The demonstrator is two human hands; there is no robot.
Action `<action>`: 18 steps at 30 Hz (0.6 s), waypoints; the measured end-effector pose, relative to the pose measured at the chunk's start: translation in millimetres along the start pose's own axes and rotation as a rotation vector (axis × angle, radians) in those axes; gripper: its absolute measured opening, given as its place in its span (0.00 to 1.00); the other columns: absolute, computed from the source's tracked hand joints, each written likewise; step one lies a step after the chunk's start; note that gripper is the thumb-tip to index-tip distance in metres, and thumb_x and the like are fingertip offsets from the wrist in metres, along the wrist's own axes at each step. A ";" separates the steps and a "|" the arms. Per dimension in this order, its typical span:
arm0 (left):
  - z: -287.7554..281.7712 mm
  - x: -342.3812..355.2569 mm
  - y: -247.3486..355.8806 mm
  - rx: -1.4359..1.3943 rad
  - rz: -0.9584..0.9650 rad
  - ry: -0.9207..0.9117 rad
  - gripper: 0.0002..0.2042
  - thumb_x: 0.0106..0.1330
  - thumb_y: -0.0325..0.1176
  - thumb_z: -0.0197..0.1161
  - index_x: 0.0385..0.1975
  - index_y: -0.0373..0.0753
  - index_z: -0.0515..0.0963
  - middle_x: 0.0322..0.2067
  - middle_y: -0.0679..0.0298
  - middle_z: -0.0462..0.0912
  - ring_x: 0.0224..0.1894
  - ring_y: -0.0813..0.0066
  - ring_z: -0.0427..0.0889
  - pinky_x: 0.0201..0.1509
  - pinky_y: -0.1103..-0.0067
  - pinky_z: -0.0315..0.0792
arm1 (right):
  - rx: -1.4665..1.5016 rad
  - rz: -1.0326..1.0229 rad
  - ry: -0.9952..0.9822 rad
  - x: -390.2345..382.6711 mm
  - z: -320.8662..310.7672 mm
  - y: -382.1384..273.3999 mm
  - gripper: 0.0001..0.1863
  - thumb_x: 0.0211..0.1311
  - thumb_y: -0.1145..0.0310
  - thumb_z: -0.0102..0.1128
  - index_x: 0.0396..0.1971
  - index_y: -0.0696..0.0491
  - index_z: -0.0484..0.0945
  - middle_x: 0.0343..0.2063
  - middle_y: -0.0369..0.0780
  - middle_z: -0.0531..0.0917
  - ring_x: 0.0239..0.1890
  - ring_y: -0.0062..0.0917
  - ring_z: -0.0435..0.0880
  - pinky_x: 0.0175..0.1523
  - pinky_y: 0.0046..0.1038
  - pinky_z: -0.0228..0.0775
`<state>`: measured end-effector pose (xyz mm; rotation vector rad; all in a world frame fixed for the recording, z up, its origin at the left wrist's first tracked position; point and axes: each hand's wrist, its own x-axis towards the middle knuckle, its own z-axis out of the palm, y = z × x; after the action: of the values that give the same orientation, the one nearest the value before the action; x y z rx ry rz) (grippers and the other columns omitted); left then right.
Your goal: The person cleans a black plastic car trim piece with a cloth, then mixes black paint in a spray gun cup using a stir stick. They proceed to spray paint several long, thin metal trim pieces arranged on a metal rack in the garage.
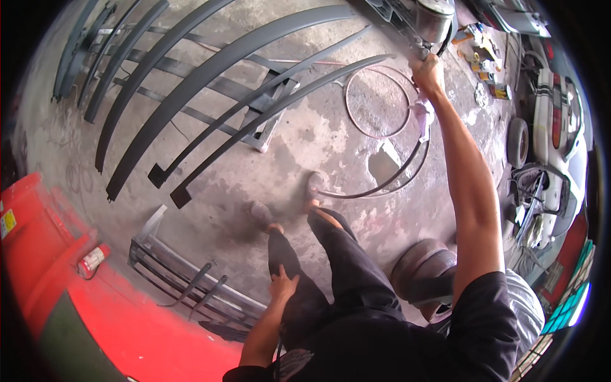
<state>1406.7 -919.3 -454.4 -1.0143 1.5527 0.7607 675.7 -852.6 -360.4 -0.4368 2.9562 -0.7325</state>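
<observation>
Near me, my left hand [282,284] just rests flat on my thigh, holding nothing. Far right, my right hand [428,69] is up and clamped around the spray gun [433,22], its hose [388,181] looping down across the floor [305,140]. Looks like I'm mid-paint on the long dark trim strips [210,70] laid out far left; next pass probably needs a steady sweep.
</observation>
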 end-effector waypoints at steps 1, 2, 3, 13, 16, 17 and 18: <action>1.7 1.5 4.0 -0.003 0.001 0.002 0.47 0.68 0.62 0.65 0.82 0.49 0.55 0.67 0.36 0.71 0.65 0.37 0.79 0.67 0.53 0.75 | -0.025 0.010 0.021 11.7 0.3 9.6 0.20 0.68 0.56 0.65 0.35 0.63 0.85 0.27 0.59 0.86 0.32 0.50 0.90 0.42 0.46 0.81; 3.2 0.0 7.3 -0.010 -0.005 0.004 0.47 0.68 0.62 0.65 0.82 0.49 0.55 0.67 0.36 0.71 0.65 0.37 0.79 0.67 0.53 0.75 | -0.046 0.018 0.035 18.0 0.8 6.7 0.21 0.68 0.56 0.64 0.34 0.63 0.85 0.27 0.59 0.86 0.33 0.51 0.90 0.42 0.45 0.81; 4.7 -1.4 10.6 -0.014 -0.008 0.005 0.47 0.68 0.62 0.65 0.82 0.49 0.55 0.68 0.36 0.71 0.65 0.37 0.79 0.67 0.53 0.74 | -0.033 0.024 0.007 20.2 0.4 4.9 0.21 0.68 0.56 0.64 0.33 0.63 0.84 0.26 0.57 0.86 0.32 0.49 0.90 0.41 0.45 0.81; 13.4 -13.4 26.6 -0.078 0.021 -0.004 0.45 0.69 0.60 0.65 0.82 0.49 0.55 0.68 0.38 0.71 0.65 0.37 0.79 0.67 0.53 0.74 | 0.230 -0.045 -0.407 -34.9 5.5 -94.2 0.17 0.71 0.60 0.62 0.34 0.62 0.82 0.18 0.41 0.81 0.18 0.26 0.83 0.25 0.34 0.79; 11.3 -15.8 23.2 -0.105 0.025 -0.018 0.44 0.70 0.60 0.65 0.81 0.49 0.55 0.68 0.37 0.70 0.65 0.37 0.78 0.67 0.53 0.75 | 0.202 -0.059 -0.524 -60.2 16.5 -129.6 0.16 0.70 0.60 0.61 0.37 0.60 0.84 0.19 0.40 0.81 0.18 0.24 0.82 0.25 0.32 0.77; 9.2 -18.8 21.2 -0.113 0.015 -0.025 0.44 0.70 0.60 0.65 0.81 0.49 0.55 0.68 0.37 0.70 0.66 0.36 0.78 0.67 0.53 0.75 | 0.222 -0.091 -0.550 -74.7 18.6 -147.4 0.17 0.69 0.59 0.61 0.34 0.61 0.82 0.19 0.39 0.81 0.18 0.23 0.81 0.24 0.31 0.75; 12.9 -17.7 16.7 -0.125 0.020 -0.018 0.44 0.70 0.60 0.65 0.81 0.49 0.55 0.68 0.37 0.70 0.65 0.36 0.78 0.66 0.52 0.75 | 0.240 -0.126 -0.577 -88.3 21.4 -165.1 0.19 0.68 0.58 0.60 0.30 0.61 0.81 0.19 0.38 0.81 0.18 0.22 0.81 0.23 0.30 0.73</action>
<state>1398.2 -897.0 -440.6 -1.0807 1.5170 0.8876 805.4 -976.5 -302.8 -0.6823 2.2928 -0.7972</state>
